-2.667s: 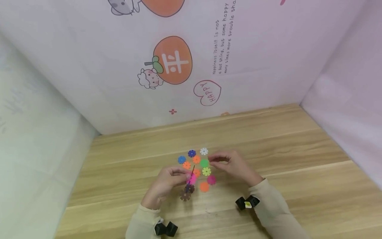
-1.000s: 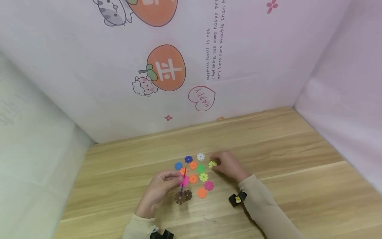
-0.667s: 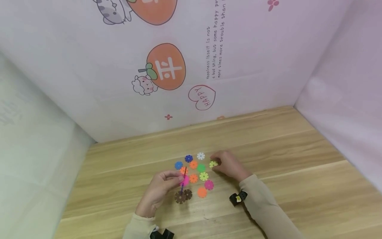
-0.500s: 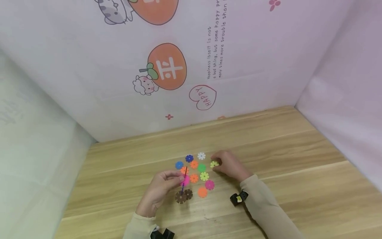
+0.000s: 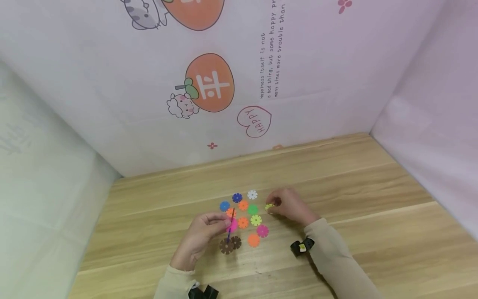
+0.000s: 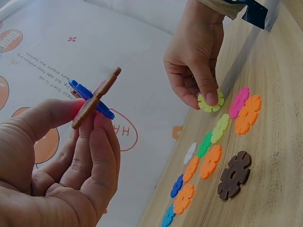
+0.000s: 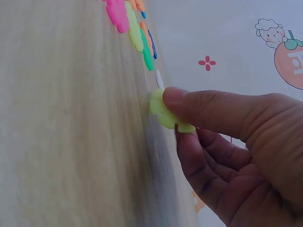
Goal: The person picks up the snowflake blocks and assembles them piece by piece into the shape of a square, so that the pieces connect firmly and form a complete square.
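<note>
My left hand (image 5: 199, 234) pinches a small cluster of interlocked plastic snowflake discs (image 6: 98, 98) between thumb and fingers. Brown and blue pieces cross each other in the left wrist view, with a bit of pink behind them; the fingertips hide part of the joint. The head view shows a pink disc (image 5: 233, 225) and a large brown disc (image 5: 225, 246) on this cluster. My right hand (image 5: 291, 205) pinches a single yellow-green snowflake disc (image 7: 165, 111) by its edge, thumb on one face, just above the table at the right of the loose pieces.
Loose discs lie between the hands: white (image 5: 252, 194), dark blue (image 5: 237, 197), light blue (image 5: 225, 206), green (image 5: 252, 209), yellow-green (image 5: 255, 220), magenta (image 5: 262, 231), brown (image 5: 236, 242) and several orange ones (image 5: 253, 240). Printed cloth walls (image 5: 317, 83) enclose the wooden table (image 5: 373, 232).
My right hand has moved from beside the green disc to the right, picked up the yellow-green disc, and lately shifted slightly farther right with it. My left hand keeps its hold on the cluster.
</note>
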A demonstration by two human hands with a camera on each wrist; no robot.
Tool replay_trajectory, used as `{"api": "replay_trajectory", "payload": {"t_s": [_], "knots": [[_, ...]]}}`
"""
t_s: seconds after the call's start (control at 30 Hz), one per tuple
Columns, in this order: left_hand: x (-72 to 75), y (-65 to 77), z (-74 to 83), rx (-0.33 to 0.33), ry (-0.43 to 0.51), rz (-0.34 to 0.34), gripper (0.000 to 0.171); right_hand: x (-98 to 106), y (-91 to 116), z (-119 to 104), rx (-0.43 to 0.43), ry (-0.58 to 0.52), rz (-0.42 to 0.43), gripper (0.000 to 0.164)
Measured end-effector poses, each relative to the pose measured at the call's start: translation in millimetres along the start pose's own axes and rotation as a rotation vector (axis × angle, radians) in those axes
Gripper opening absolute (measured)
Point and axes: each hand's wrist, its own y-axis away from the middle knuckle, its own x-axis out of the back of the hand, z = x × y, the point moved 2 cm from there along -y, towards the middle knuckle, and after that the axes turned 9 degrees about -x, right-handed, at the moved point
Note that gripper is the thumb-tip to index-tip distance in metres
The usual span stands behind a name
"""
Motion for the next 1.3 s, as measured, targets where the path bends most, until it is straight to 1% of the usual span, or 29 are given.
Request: {"api": "replay_trajectory", "payload": {"t_s": [0.07, 0.13, 0.23, 0.27, 0.3, 0.43, 0.6, 0.77, 0.87, 1.0, 1.1, 1.3], "knots": [[0.0, -0.5, -0.6, 0.000, 0.000, -0.001, 0.015, 0, 0, 1, 0.031, 0.001, 0.002, 0.012], [-0.1, -0.9, -1.2, 0.000, -0.001, 0.000, 0.015, 0, 0, 3, 0.028, -0.009, -0.005, 0.012], [-0.4, -1.5, -2.0, 0.001, -0.004, 0.002, 0.015, 0, -1, 4, -0.030, -0.046, -0.041, 0.010], [-0.7, -1.8, -2.4, 0.002, -0.002, 0.002, 0.014, 1, -1, 5, -0.072, -0.073, -0.059, 0.010], [-0.9, -2.1, -2.7, 0.002, 0.000, 0.002, 0.013, 2, -1, 4, -0.095, -0.100, -0.072, 0.009], [-2.7, -3.6, -4.1, 0.000, -0.001, -0.006, 0.010, 7, 1, -1, -0.163, -0.196, -0.095, 0.011], [-4.4, -3.6, -5.3, -0.016, -0.012, -0.014, 0.010, 12, 4, -9, -0.194, -0.314, -0.084, 0.017], [-5.4, -3.6, -6.4, -0.015, -0.028, -0.016, 0.007, 15, 4, -14, -0.238, -0.458, -0.102, 0.020], [-6.2, -3.9, -6.6, -0.008, -0.043, -0.013, 0.010, 16, 5, -17, -0.241, -0.533, -0.120, 0.023], [-7.7, -5.1, -6.9, -0.005, -0.056, -0.022, 0.019, 17, 5, -24, -0.209, -0.582, -0.156, 0.027], [-8.8, -6.0, -7.5, -0.003, -0.064, -0.033, 0.022, 18, 6, -31, -0.202, -0.594, -0.191, 0.027], [-11.1, -7.0, -10.0, 0.006, -0.059, -0.051, 0.022, 15, 7, -43, -0.195, -0.603, -0.253, 0.025]]}}
